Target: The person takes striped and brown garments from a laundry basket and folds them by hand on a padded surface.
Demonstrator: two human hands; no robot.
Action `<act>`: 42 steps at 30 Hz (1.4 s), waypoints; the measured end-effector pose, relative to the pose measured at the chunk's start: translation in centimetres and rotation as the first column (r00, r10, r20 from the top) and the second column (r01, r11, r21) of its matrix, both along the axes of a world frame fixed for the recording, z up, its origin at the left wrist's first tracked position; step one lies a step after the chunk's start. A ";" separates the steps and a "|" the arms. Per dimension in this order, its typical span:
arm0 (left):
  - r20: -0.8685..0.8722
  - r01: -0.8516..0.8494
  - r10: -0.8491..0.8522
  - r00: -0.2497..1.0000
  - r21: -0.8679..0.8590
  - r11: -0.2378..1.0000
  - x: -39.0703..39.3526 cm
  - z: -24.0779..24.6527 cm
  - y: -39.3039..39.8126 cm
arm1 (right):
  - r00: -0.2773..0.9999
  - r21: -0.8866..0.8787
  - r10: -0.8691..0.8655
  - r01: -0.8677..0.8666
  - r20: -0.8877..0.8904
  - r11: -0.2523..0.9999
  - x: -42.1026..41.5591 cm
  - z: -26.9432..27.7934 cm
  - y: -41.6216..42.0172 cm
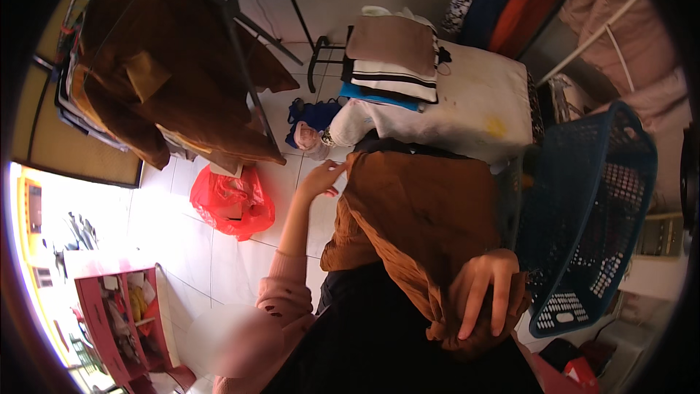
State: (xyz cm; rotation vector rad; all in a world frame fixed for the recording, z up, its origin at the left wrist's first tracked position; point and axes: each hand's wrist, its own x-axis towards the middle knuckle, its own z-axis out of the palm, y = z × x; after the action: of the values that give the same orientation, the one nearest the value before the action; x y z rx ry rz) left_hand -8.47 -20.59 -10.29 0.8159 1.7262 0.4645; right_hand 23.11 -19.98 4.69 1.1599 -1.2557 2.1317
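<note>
A rust-brown cloth (pixel 426 197), perhaps a garment, is spread across my lap over black clothing. At its far left corner, my left hand (pixel 322 179) pinches the edge between thumb and fingers. My right hand (pixel 486 287) lies on the near right end, with its fingers curled over bunched fabric. Part of the cloth hangs in folds on the left, below the flat upper layer. Beyond my knees, a pile of folded clothes (pixel 391 46) rests on a pale cloth-covered surface (pixel 476 93).
A blue plastic laundry basket (pixel 593 219) stands on its side at my right. Brown garments (pixel 180 60) hang from a dark rack at the left. On the tiled floor are a red plastic bag (pixel 232 202) and a blue garment (pixel 314 116). A pink cabinet (pixel 123 323) stands lower left.
</note>
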 end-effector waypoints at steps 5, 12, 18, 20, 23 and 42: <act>-0.038 0.123 -0.118 0.992 0.202 0.972 0.4 -6.5 2.0 | 0.993 0.054 0.035 -0.042 0.114 0.998 -0.6 0.8 0.4; 0.655 -0.549 0.240 0.716 0.317 0.773 -0.5 -6.7 4.2 | 0.992 0.007 0.070 -0.071 0.104 0.997 -0.3 0.1 0.5; 0.092 -0.166 0.167 0.982 -0.020 0.986 -1.9 -11.4 2.4 | 0.995 0.006 -0.032 0.032 0.096 0.999 -0.7 -0.7 1.7; 0.162 -0.205 0.148 0.976 0.436 0.876 -0.9 -10.9 2.2 | 0.973 -0.204 -0.157 0.190 0.168 0.960 1.7 -1.8 2.3; 0.346 -0.189 -0.082 0.935 0.680 0.709 0.3 -6.9 1.8 | 0.640 -0.546 -0.570 0.758 0.515 0.358 5.7 -3.3 0.7; -0.202 -0.020 0.255 0.945 0.745 0.666 -2.6 -6.1 1.1 | -0.794 0.792 -0.134 0.605 0.593 -0.081 14.5 -18.3 4.2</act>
State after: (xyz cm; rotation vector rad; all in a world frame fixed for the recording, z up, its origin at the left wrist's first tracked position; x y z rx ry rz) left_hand -11.11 -19.46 -16.40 1.3873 1.8811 1.2654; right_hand 37.61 -15.73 -13.59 -1.8486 -1.0047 1.0133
